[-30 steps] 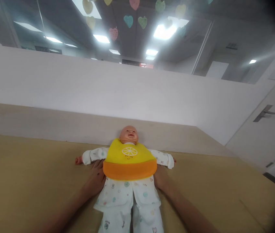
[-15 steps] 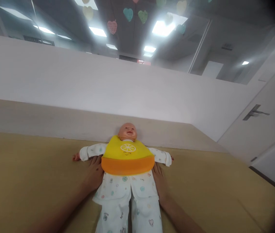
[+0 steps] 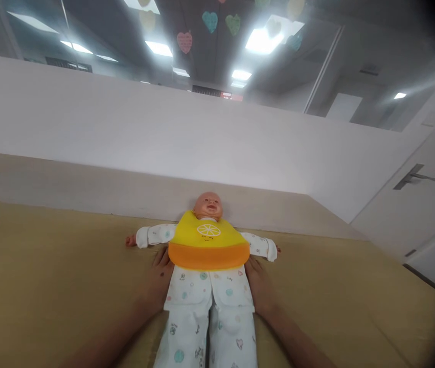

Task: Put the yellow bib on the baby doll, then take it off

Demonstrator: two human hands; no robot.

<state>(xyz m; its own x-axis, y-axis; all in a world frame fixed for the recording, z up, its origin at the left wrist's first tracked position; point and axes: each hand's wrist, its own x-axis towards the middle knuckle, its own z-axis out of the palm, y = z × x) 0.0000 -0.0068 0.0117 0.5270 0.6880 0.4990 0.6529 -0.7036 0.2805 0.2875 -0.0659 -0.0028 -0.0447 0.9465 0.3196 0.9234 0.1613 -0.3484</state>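
Observation:
A baby doll lies on its back on the tan table, arms spread. It wears white printed pyjamas and a yellow and orange bib with a lemon-slice mark. My left hand lies flat against the doll's left side at the waist, fingers stretched toward its arm. My right hand rests the same way along the other side. Both hands touch the pyjama cloth, and nothing is held in either.
A low white partition wall runs behind the table. A white door with a lever handle stands at the right. Paper hearts hang from the ceiling among bright light panels.
The view has shifted slightly, so the doll sits a little to the right and higher. Both hands stay at the doll's sides, slid a little down toward the waist.

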